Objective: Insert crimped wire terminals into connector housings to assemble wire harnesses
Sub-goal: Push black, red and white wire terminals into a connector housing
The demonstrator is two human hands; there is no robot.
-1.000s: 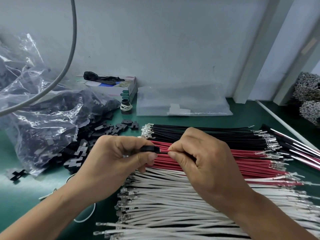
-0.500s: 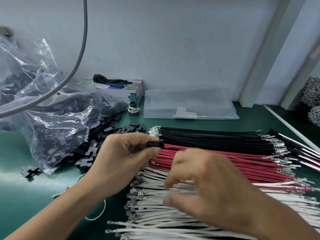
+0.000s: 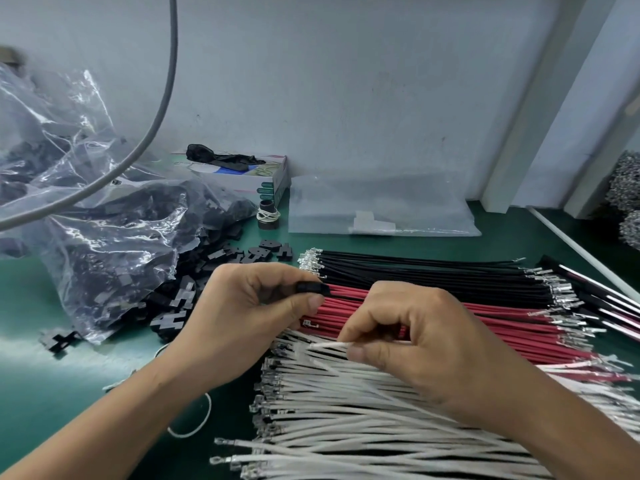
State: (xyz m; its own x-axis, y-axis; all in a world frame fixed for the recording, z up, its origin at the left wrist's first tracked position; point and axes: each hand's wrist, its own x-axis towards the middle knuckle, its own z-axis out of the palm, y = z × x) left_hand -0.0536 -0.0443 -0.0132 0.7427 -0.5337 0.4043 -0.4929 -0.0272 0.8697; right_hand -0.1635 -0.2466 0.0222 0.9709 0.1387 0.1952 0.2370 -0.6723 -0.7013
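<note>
The left hand (image 3: 242, 320) grips a small black connector (image 3: 312, 288) between thumb and curled fingers, above the red wires (image 3: 502, 327); the right hand (image 3: 422, 344) pinches one white wire (image 3: 329, 345) near its end, just over the white wire pile (image 3: 346, 417); black wires (image 3: 433, 275) lie beyond the red; loose black connectors (image 3: 256, 254) spill from a clear plastic bag (image 3: 86, 209) at left on the green surface (image 3: 52, 393); a cardboard box (image 3: 263, 174) and a flat clear bag (image 3: 381, 206) sit by the wall.

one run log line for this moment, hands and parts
step: picking white wire | left hand: holds black connector housing | right hand: pinches white wire above white wire pile | inserted: not yet
</note>
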